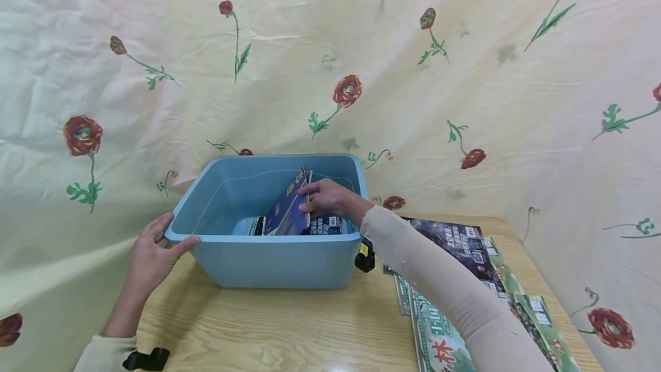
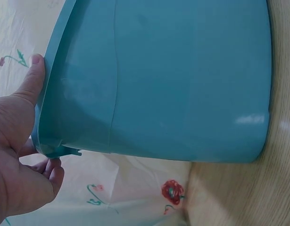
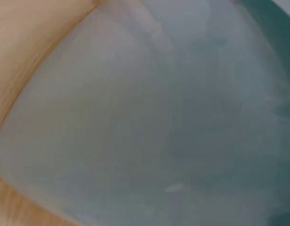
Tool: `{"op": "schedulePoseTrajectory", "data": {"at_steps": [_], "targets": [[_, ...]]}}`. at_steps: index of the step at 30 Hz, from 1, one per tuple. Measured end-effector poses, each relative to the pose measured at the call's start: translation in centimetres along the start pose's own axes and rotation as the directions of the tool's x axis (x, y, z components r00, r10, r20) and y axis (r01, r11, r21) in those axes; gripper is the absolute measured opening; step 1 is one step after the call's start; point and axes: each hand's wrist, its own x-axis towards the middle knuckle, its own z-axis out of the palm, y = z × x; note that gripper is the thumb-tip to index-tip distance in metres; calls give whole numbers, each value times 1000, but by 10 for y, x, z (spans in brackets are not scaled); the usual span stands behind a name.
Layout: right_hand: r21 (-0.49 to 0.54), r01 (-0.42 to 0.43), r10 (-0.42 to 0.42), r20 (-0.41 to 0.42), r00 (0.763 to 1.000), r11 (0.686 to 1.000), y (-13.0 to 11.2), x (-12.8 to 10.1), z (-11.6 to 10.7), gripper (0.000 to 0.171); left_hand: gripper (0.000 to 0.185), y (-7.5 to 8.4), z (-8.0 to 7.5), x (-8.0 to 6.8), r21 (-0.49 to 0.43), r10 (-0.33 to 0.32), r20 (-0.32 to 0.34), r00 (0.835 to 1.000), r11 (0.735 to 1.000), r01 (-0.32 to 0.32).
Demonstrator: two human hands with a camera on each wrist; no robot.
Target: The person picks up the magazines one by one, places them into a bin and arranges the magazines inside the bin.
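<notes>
A light blue plastic bin (image 1: 279,263) stands on the table. My left hand (image 1: 155,254) grips its front left corner; in the left wrist view the thumb lies along the rim (image 2: 48,70) and the other fingers curl beneath it. Reaching over the bin's right side, my right hand (image 1: 327,197) pinches a dark blue magazine (image 1: 284,211) by its upper right edge. That magazine leans at a slant inside the bin. Beneath it, another dark magazine (image 1: 327,225) lies partly hidden by the front wall. The right wrist view holds mostly the bin's outer wall (image 3: 135,117), blurred, with no hand visible.
Several magazines lie overlapping at the table's right side, a dark one (image 1: 454,243) at the back and green ones (image 1: 439,326) nearer, partly covered by my right sleeve (image 1: 444,291). The wooden table (image 1: 289,326) meets a flowered cloth (image 1: 289,102) behind the bin.
</notes>
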Motion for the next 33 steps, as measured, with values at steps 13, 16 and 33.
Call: {"op": "schedulePoseTrajectory", "data": {"at_steps": [13, 16, 33], "targets": [[-435, -77, 24, -126, 992, 897, -1, -14, -13, 52, 96, 1, 3, 1, -7, 2, -3, 1000, 1000, -2], [-511, -55, -22, -142, 990, 858, -5, -18, -19, 49, 97, 0, 4, 1, -5, -6, -5, 1000, 1000, 6], [-397, 242, -369, -285, 885, 886, -11, -61, -69, 40, 97, -3, 8, 14, -12, 0, -4, 1000, 1000, 0]]}}
